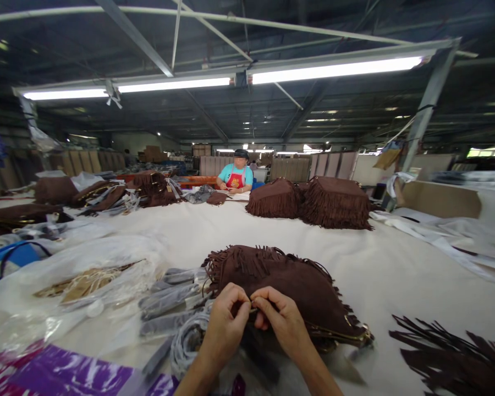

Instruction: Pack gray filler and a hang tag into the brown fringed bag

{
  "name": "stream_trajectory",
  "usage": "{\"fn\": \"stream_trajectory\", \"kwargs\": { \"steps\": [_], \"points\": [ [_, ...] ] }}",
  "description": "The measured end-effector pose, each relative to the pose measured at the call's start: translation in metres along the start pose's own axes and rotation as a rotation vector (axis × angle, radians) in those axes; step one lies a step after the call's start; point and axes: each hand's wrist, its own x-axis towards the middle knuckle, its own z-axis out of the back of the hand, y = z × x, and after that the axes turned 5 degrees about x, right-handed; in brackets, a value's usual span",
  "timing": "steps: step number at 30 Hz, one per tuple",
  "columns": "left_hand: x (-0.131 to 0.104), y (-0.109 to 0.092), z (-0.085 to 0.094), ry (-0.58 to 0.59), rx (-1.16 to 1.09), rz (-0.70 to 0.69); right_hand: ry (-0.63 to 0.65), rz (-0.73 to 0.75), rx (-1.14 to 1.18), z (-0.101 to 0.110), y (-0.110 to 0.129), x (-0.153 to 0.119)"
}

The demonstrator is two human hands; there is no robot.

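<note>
A dark brown fringed bag (280, 280) lies on the white-covered table, its gold zip edge toward me. At that near edge my left hand (231, 311) and my right hand (276, 313) meet, each with thumb and forefinger pinched together. Whatever small piece sits between the fingertips is too small to make out. Grey-wrapped straps (169, 300) and a coiled grey-wrapped strap (187, 341) lie left of the bag, close to my left wrist. Part of the bag's near side is hidden behind my hands.
Clear plastic bags with paper tags (86, 283) lie left, near purple printed plastic (70, 371). Loose brown fringe (454, 355) is at the right. Stacked fringed pieces (334, 201) stand across the table. A co-worker in a red apron (236, 179) sits at the far side.
</note>
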Motion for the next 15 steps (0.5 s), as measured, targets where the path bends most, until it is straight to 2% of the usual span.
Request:
{"fn": "stream_trajectory", "kwargs": {
  "steps": [15],
  "points": [
    [0.0003,0.0016,-0.0006,0.002,0.041,-0.005,0.022,0.012,-0.056,-0.0001,-0.0018,-0.0002]
  ]
}}
